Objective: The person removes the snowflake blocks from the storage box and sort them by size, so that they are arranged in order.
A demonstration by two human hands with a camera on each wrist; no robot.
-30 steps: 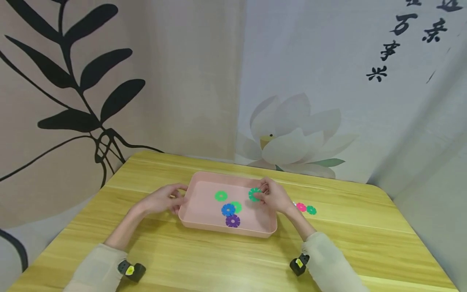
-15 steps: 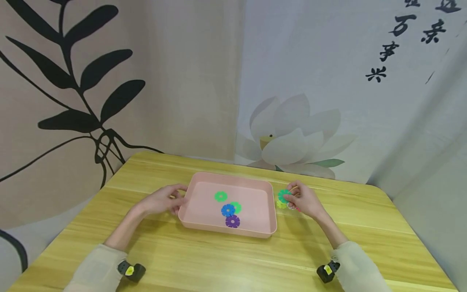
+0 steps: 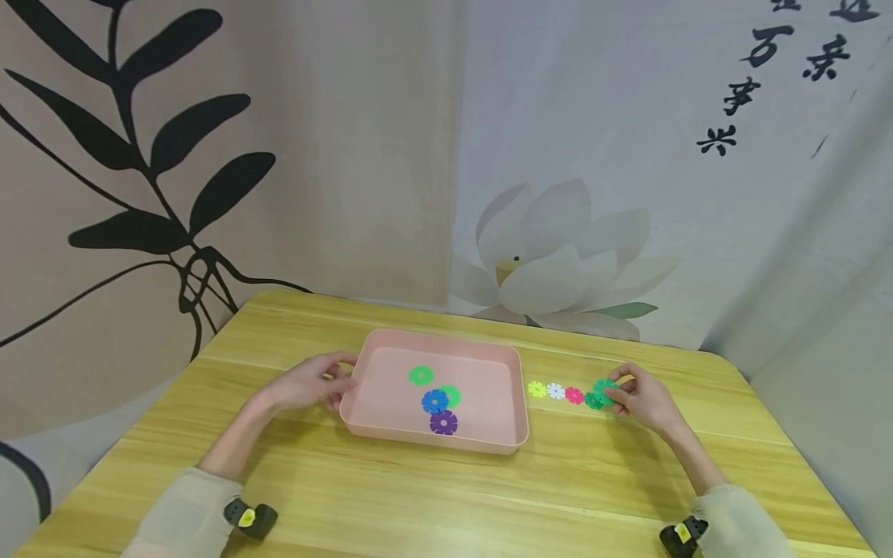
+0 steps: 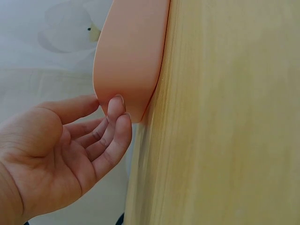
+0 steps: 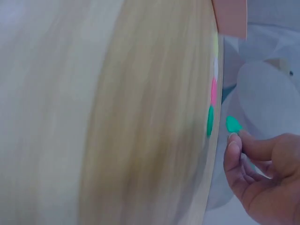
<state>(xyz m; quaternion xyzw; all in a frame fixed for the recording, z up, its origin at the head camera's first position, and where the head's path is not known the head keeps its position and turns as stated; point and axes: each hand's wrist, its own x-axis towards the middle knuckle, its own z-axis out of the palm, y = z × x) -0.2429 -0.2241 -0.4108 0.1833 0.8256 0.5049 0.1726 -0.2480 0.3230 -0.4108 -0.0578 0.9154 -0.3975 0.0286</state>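
Observation:
My left hand [image 3: 310, 381] holds the left end of a shallow pink tray [image 3: 373, 428]. In the left wrist view its thumb is at the tray's rim and the curled fingers lie against the outer wall. Inside the tray are a light green snowflake disc [image 3: 421, 376], a blue one [image 3: 434, 401] partly over another light green disc [image 3: 453, 397], and a purple disc [image 3: 443, 423]. My right hand [image 3: 647, 399] pinches a green snowflake disc [image 5: 232, 124] between thumb and fingertips, just above the table, at the right end of a row of discs.
Right of the tray, yellow [image 3: 536, 389], white [image 3: 555, 390], pink [image 3: 574, 395] and dark green [image 3: 593, 401] discs lie in a row on the wooden table [image 3: 391, 496]. A printed curtain [image 3: 363, 155] hangs behind the table's back edge.
My right hand has carried the green disc from over the tray, rightward past the row, to beside the dark green disc. My left hand has stayed at the tray.

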